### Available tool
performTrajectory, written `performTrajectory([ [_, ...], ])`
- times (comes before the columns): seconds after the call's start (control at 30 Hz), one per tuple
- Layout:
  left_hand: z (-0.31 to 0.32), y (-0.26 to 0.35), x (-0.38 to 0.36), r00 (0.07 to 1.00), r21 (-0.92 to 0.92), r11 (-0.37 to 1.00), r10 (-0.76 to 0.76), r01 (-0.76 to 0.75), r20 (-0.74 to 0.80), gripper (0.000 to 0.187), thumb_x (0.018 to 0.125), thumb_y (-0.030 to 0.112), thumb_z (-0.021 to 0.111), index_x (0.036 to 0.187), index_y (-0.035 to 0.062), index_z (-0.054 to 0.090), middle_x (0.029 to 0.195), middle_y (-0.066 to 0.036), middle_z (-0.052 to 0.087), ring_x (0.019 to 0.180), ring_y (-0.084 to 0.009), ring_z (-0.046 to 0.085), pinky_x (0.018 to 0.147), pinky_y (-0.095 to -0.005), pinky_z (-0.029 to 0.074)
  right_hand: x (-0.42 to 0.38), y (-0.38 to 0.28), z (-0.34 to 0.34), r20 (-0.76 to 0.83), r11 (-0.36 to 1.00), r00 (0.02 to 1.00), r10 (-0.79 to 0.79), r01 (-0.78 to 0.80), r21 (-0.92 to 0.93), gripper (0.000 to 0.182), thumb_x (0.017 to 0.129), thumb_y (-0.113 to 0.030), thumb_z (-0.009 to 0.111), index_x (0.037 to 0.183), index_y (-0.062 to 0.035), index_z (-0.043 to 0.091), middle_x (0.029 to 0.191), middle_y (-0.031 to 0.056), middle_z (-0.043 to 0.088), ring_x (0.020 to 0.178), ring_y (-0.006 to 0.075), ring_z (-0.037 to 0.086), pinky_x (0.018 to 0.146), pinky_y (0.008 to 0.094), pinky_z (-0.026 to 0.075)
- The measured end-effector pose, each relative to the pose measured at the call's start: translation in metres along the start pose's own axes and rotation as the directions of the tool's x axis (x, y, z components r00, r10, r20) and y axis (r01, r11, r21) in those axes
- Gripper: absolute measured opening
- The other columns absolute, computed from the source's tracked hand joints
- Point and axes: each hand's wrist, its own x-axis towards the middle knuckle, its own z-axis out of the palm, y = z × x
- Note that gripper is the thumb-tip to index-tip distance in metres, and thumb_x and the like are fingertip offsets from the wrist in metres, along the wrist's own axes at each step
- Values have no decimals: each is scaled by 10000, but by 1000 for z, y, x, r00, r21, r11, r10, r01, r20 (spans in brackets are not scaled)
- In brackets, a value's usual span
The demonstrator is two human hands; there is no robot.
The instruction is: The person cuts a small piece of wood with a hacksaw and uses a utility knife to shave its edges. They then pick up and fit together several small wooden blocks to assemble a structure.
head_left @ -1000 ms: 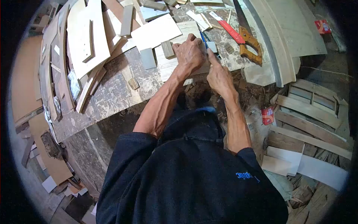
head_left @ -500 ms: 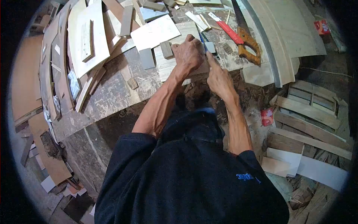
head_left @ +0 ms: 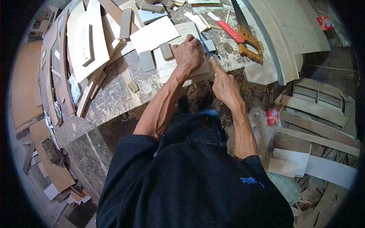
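Note:
My left hand (head_left: pixel 188 54) is closed and presses on a pale wooden board (head_left: pixel 167 70) at the front of the workbench; what its fingers hold, if anything, is hidden. Just to its right, my right hand (head_left: pixel 224 83) is closed round a tool, its forefinger stretched toward a thin blue strip (head_left: pixel 205 46). The tool's handle is mostly covered by the fingers. A small grey block (head_left: pixel 209 45) lies beside the strip. Left of my left hand sit a brown wooden block (head_left: pixel 166 51) and a grey rectangular piece (head_left: pixel 147 61).
A handsaw (head_left: pixel 250 45) with a wooden handle and a red-and-white tool (head_left: pixel 228 30) lie right of my hands. White sheets (head_left: pixel 155 34) and stacked boards (head_left: pixel 85 45) cover the bench's left. Curved panels (head_left: pixel 281 41) stand at the right, wooden frames (head_left: pixel 315 110) below them.
My right hand has moved slightly down and right, away from my left hand. More of the blue strip shows between them. The whole view has shifted a little.

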Motion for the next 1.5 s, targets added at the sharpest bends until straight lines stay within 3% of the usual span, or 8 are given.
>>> performTrajectory([
  [0.57,2,0,3,996,78,996,-49,44,68,386,719,260,750,1095,180,717,1173,1,609,948,-273,670,905,-566,361,23,22,26,-222,958,936,-272,285,27,682,845,-17,415,1509,-160,349,1053,377,617,1029,531,597,895,563,475],
  [0.7,8,-1,-3,995,18,1000,28,-26,-92,245,695,177,696,925,94,715,1031,-50,608,885,-308,673,865,-522,333,27,-16,-4,89,999,995,50,-50,-4,594,928,-25,429,1508,-128,352,1105,342,616,996,489,627,830,531,492],
  [0.8,7,0,-2,997,19,999,33,-32,-72,246,690,172,708,924,97,716,1027,-44,606,875,-301,672,853,-497,335,33,21,28,-203,956,938,-281,292,23,624,910,-12,436,1513,-139,336,1018,358,623,910,523,617,788,557,487],
  [1.0,0,4,-2,999,84,996,-43,41,16,399,672,210,770,1066,169,724,1124,-4,615,935,-264,667,889,-502,369,34,-11,1,96,999,995,38,-36,-18,584,932,-57,410,1508,-130,345,1186,324,586,989,518,599,847,552,480],
  [1.1,2,3,-2,999,44,999,-12,13,-30,368,686,210,760,1050,165,723,1122,-4,618,938,-267,667,884,-509,367,20,11,19,-289,934,890,-352,356,-43,569,938,-60,413,1501,-121,355,1079,330,624,925,523,611,796,555,489],
  [1.23,1,2,-2,999,85,996,-31,29,26,364,695,221,759,1054,177,725,1151,-1,617,961,-270,668,883,-516,363,24,-19,-6,81,992,996,38,-47,114,654,855,24,451,1492,-100,369,1306,333,523,1160,507,534,961,505,467],
  [1.27,1,1,-3,1000,63,998,-30,30,8,364,690,206,763,1052,178,725,1147,3,615,960,-270,667,887,-517,360,33,-2,8,8,996,997,-81,81,42,592,933,-64,422,1515,-130,337,868,362,618,830,528,625,728,557,486],
  [1.5,-3,2,-3,998,30,998,-56,55,30,435,635,178,805,1064,184,728,1154,17,611,953,-265,664,902,-499,352,27,-3,9,-20,996,999,-48,49,73,642,921,-71,445,1534,-201,309,925,368,625,881,518,626,761,550,487],
])
